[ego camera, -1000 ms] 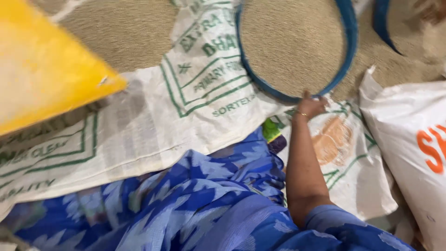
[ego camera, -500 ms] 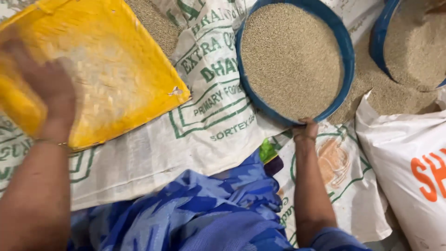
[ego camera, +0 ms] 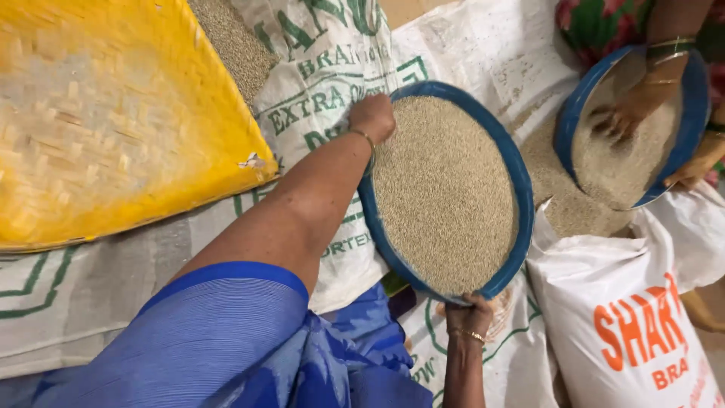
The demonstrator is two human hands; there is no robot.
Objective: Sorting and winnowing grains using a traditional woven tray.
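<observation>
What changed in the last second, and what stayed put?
The left hand let go of the yellow woven tray and moved right to grip the far rim of the blue-rimmed sieve of grain. The right hand kept its hold on the near rim. The tray and printed sacks stayed where they lay.

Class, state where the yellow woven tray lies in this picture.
In the head view, the yellow woven tray fills the upper left, resting on printed sacks, left of the blue-rimmed grain sieve that both hands hold.
</observation>
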